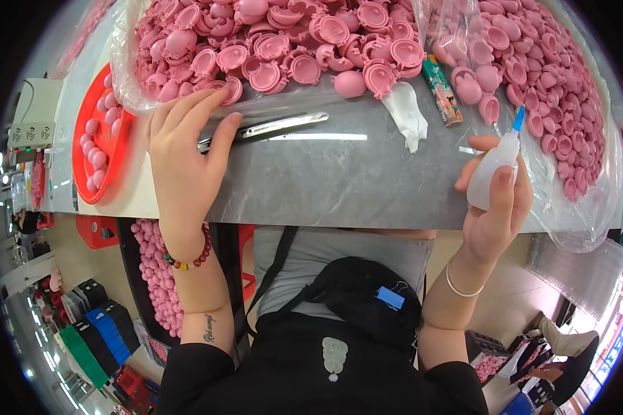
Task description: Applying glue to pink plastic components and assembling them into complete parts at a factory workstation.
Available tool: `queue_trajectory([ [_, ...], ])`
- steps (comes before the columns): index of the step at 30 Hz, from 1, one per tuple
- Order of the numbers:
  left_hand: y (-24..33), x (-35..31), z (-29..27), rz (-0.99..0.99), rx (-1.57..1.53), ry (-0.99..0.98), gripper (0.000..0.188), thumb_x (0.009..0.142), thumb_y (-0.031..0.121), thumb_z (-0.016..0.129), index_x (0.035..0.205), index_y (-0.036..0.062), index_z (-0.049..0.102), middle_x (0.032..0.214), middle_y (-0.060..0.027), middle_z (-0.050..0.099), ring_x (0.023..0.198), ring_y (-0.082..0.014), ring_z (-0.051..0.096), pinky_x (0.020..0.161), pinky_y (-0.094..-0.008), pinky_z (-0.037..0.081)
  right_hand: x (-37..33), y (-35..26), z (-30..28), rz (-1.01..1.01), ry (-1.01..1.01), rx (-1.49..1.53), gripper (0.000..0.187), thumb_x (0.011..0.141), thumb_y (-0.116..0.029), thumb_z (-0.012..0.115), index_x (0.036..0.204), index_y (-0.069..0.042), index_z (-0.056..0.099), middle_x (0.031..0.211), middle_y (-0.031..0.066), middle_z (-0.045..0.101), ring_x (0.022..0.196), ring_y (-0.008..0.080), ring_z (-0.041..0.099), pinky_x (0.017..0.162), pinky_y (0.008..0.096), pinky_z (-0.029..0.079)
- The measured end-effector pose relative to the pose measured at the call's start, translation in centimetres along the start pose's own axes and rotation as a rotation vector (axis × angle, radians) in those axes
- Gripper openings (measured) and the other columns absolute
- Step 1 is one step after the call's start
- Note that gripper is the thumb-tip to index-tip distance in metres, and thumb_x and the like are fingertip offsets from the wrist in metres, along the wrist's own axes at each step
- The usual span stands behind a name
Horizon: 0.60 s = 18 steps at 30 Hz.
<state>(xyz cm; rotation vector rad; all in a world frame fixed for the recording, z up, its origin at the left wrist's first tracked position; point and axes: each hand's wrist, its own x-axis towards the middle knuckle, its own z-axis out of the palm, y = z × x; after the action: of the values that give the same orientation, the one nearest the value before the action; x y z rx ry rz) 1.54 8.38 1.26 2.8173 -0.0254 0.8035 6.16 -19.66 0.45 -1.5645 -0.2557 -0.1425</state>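
My right hand (497, 207) is wrapped round a translucent white squeeze bottle (489, 178) with a thin blue tip pointing up. Over the left of the grey table my left hand (185, 155) reaches forward, fingers stretched and thumb apart. Its fingertips are right beside a small pink plastic cup (232, 91) at the edge of the heap; whether they touch it I cannot tell. Near that thumb lies a slim metal tool with a dark part (277, 126), partly hidden by the hand. A large heap of pink plastic half-shells (270, 47) lies beyond it in a clear bag.
A red tray (83, 143) with pink balls sits at the left. More pink shells (564, 111) fill a bag at the right. A crumpled white tissue (405, 116) and a green printed box (441, 90) lie between. Below the table is a dark bin of pink balls (160, 283).
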Motion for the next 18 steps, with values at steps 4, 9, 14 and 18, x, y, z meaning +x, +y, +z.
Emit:
queue_trajectory([
  [4,1.7,-1.6,-0.7,-0.015,-0.127,0.232,0.019,0.067,0.009,0.066,0.086,0.0065,0.063,0.077,-0.0061,0.060,0.072,-0.0221,0.053,0.067,-0.0303,0.042,-0.1,0.2,-0.1,-0.038,-0.049,-0.092,0.047,0.088,-0.034,0.041,0.097,0.011,0.051,0.059,0.0078,0.050,0.051,0.0077,0.043,0.046,0.0166,0.028],
  [9,6.0,-7.3,-1.8,0.281,-0.445,-0.572,0.012,0.067,0.012,0.066,0.075,0.0086,0.059,0.057,-0.0019,0.048,0.052,-0.0202,0.048,0.049,-0.0321,0.039,-0.1,0.7,-0.8,-0.074,-0.097,-0.065,0.049,0.089,-0.036,0.040,0.096,0.011,0.051,0.065,0.0092,0.051,0.054,0.0093,0.046,0.048,0.0175,0.030],
  [14,5.1,-14.1,-0.2,0.038,-0.498,-0.855,0.010,0.070,0.011,0.063,0.078,0.0054,0.059,0.061,-0.0078,0.052,0.057,-0.0259,0.053,0.051,-0.0342,0.042,0.1,0.4,0.1,-0.062,-0.013,-0.023,0.042,0.083,-0.036,0.050,0.089,0.005,0.058,0.055,0.0026,0.049,0.051,0.0069,0.045,0.048,0.0183,0.029],
  [18,3.2,-17.8,1.1,-0.072,-0.246,-0.980,0.014,0.073,0.015,0.060,0.084,0.0070,0.057,0.067,-0.0106,0.055,0.061,-0.0276,0.055,0.054,-0.0363,0.044,0.1,0.4,0.0,-0.063,-0.027,-0.016,0.043,0.082,-0.037,0.051,0.088,0.005,0.058,0.055,0.0023,0.049,0.050,0.0075,0.046,0.048,0.0186,0.029],
])
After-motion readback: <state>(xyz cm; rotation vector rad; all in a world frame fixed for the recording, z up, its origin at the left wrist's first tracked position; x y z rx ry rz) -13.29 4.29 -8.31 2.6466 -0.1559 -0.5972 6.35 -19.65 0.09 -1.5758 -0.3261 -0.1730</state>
